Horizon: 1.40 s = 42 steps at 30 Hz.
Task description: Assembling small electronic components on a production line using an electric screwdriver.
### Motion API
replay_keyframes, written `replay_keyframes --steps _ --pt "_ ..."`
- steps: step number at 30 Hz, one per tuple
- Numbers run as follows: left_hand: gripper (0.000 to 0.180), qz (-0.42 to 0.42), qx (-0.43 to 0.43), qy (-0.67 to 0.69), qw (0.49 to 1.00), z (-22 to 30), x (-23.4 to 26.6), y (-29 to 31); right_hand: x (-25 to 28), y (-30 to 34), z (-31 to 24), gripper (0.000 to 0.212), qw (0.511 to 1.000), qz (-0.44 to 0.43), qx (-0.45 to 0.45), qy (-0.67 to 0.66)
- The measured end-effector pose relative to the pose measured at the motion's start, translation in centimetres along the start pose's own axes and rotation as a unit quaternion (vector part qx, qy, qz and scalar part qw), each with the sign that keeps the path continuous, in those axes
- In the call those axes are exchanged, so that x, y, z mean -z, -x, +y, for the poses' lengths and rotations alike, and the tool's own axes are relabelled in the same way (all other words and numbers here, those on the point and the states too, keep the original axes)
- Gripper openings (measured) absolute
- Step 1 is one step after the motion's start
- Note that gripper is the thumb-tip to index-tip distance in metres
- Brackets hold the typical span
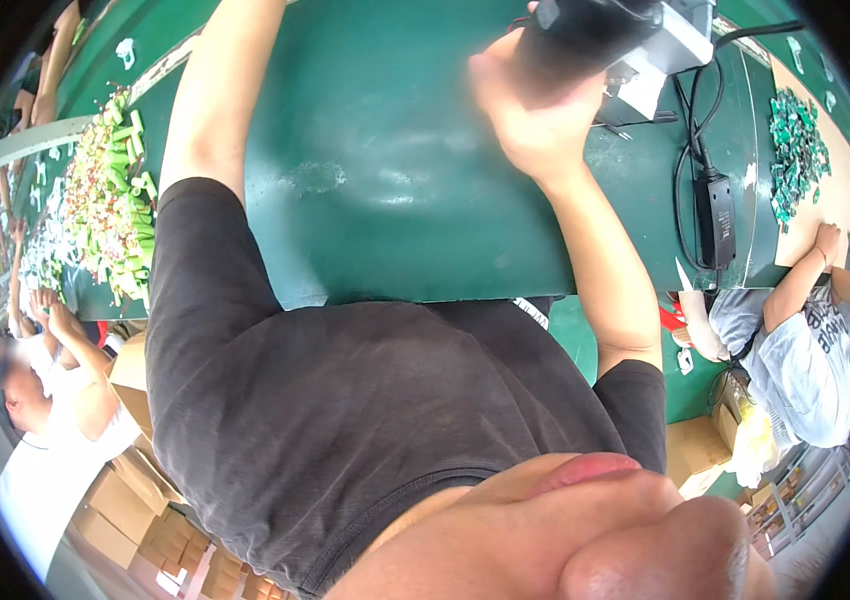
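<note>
My right hand (537, 115) is at the top of the view, right of the middle. Its fingers and thumb wrap round a thick black cylinder-shaped object (585, 40), whose kind I cannot make out. Motion blurs the fingertips and the object. Just right of it stands a white and grey device (680, 45), partly cut off by the upper edge. My left forearm (230, 80) reaches up past the top edge, so the left hand is out of sight. Beneath both arms lies the green tabletop (375, 150).
A heap of lime-green cylinders (125, 200) with small parts lies at the left. A black power adapter (715, 220) with looped cables rests on the right. Beyond it, small green pieces (795, 150) cover a tan board (815, 220). People sit working at both sides.
</note>
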<state>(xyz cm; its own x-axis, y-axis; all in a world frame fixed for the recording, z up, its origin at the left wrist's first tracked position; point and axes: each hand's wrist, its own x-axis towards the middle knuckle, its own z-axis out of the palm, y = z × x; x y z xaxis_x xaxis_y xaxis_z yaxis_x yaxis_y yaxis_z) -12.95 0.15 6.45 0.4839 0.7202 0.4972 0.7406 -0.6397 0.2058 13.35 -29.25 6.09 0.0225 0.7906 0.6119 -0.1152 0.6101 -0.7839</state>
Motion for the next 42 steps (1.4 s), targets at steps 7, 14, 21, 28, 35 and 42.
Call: replay_keyframes --steps 7,14,21,28,35,42 --pt "0.047 0.014 0.076 -0.151 0.986 4.4 -7.2 -2.4 0.7 -0.2 -0.2 0.017 0.999 -0.039 0.034 0.016" --pt "0.023 0.023 0.044 -0.063 0.997 6.9 -3.6 2.5 0.2 1.2 0.4 0.056 0.993 0.073 -0.004 -0.097" --pt "0.03 -0.137 -0.122 0.257 0.949 19.2 5.0 12.8 6.1 -4.4 -4.1 0.024 0.966 0.171 0.173 -0.092" --pt "0.029 -0.109 -0.239 0.257 0.93 24.5 1.8 18.1 6.5 -7.1 -3.6 0.017 0.976 0.096 0.161 0.106" --pt "0.014 -0.061 -0.213 0.299 0.928 23.3 2.2 17.3 8.0 -5.1 -3.3 0.018 0.991 0.065 -0.096 -0.073" --pt "0.02 -0.081 -0.208 0.315 0.922 23.4 2.4 17.3 6.7 -3.3 -2.0 0.018 0.981 -0.014 -0.124 -0.151"
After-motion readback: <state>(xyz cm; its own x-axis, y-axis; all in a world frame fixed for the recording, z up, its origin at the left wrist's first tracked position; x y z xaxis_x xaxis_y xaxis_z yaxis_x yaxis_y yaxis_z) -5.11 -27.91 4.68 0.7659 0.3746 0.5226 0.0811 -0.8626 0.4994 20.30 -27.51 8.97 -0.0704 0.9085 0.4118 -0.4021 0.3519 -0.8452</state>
